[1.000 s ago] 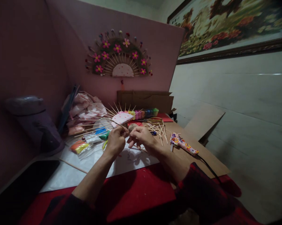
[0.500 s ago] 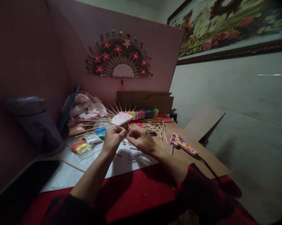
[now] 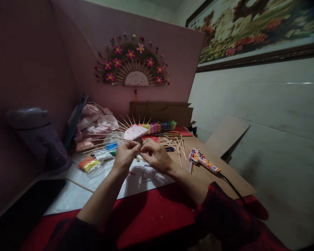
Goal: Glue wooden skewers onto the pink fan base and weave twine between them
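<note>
My left hand point(image 3: 124, 155) is closed, with thumb and forefinger pinching a thin brown strand, possibly twine, that runs off to the upper left. Close beside it, the fingertips of my right hand point(image 3: 157, 156) are pinched together; what they hold is too small to make out. Just beyond both hands lies a half-round piece point(image 3: 135, 132) in white with pink dots, with thin wooden sticks point(image 3: 122, 122) fanning out from its curved edge. A ball of twine point(image 3: 147, 141) is partly hidden behind my right hand.
Loose sticks point(image 3: 176, 144) and a flower-patterned glue gun point(image 3: 204, 161) lie to the right on cardboard point(image 3: 228, 183). Clay packets point(image 3: 89, 164) are at left on a white sheet point(image 3: 68, 198). A large cup point(image 3: 39, 139) stands far left. A finished flowered fan point(image 3: 130, 54) hangs on the partition.
Both hands stay pinched close together in nearly the same place. The brown strand by my left hand now lies lower and shows less. The things on the table have not moved.
</note>
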Demonstrator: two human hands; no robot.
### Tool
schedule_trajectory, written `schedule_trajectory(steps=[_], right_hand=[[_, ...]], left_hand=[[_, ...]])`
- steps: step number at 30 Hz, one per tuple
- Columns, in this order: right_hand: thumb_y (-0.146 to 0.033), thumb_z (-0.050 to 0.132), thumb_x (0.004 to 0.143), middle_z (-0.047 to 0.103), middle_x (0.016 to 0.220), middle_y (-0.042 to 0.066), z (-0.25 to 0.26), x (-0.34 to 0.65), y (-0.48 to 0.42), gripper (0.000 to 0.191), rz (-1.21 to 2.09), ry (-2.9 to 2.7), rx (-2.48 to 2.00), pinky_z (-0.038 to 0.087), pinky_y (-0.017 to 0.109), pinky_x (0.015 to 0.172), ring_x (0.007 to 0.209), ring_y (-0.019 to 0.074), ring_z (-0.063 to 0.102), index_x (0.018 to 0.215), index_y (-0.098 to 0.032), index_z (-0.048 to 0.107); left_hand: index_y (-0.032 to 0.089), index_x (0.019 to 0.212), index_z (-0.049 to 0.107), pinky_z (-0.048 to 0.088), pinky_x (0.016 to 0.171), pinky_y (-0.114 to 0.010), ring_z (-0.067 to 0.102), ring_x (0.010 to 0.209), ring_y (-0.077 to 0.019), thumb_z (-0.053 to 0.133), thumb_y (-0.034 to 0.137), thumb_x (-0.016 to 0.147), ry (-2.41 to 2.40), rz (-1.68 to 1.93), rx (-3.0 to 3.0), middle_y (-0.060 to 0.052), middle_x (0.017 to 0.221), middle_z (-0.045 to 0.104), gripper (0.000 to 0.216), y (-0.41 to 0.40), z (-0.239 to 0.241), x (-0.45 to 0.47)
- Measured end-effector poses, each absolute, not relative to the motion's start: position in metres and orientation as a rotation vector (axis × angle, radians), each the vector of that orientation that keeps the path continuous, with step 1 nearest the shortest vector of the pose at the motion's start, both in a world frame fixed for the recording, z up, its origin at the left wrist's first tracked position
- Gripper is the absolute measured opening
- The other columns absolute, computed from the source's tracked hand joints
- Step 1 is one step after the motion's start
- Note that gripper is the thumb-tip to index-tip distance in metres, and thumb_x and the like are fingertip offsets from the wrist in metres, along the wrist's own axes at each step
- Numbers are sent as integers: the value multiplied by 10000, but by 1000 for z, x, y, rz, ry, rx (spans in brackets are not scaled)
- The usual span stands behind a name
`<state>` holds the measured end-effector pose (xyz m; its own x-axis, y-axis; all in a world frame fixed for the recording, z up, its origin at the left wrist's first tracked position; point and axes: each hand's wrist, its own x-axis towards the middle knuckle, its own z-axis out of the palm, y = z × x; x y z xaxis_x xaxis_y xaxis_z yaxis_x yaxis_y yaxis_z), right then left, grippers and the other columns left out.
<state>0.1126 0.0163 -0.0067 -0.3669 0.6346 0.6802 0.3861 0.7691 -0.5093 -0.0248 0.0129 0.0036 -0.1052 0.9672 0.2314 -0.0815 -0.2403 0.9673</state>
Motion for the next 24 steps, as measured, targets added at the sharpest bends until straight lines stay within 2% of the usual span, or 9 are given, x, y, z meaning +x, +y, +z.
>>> schedule_trajectory(steps=[6, 11, 18, 21, 24], right_hand=[[-106, 640, 744, 533, 665, -11, -8, 113, 15, 113, 310, -2038, -763, 366, 257, 620, 627, 121, 464, 668, -176, 595], [-240, 548, 874, 525, 606, -7, -6, 112, 14, 266, 417, -1985, -795, 374, 265, 600, 596, 125, 478, 615, -184, 531], [-151, 687, 727, 581, 682, -16, -10, 110, 22, 142, 615, -1799, -919, 416, 246, 603, 643, 130, 537, 708, -187, 551], [-143, 652, 755, 594, 671, -6, -10, 110, 21, 94, 569, -1828, -965, 400, 241, 587, 617, 120, 528, 694, -172, 586], [-180, 608, 803, 595, 618, 1, -8, 111, 17, 145, 482, -1883, -1005, 366, 242, 556, 566, 112, 498, 659, -166, 607]], left_hand=[[102, 579, 634, 353, 409, -228, 475, 406, -100, 733, 249, 411, 1151, 1540, 1149, 3, 462, 575, 244, 12, 4, -25], [97, 585, 626, 350, 401, -218, 473, 401, -89, 738, 215, 391, 1153, 1605, 1136, 6, 472, 580, 253, 11, 7, -24], [106, 636, 606, 361, 415, -209, 506, 418, -102, 726, 171, 385, 1063, 1609, 1122, 3, 470, 594, 286, 9, 9, -21], [103, 636, 621, 364, 424, -211, 519, 436, -109, 742, 173, 388, 1069, 1607, 1153, -5, 482, 603, 285, 9, 8, -21], [100, 610, 641, 347, 409, -212, 482, 417, -93, 752, 231, 434, 1105, 1602, 1181, -11, 487, 602, 246, 8, 8, -21]])
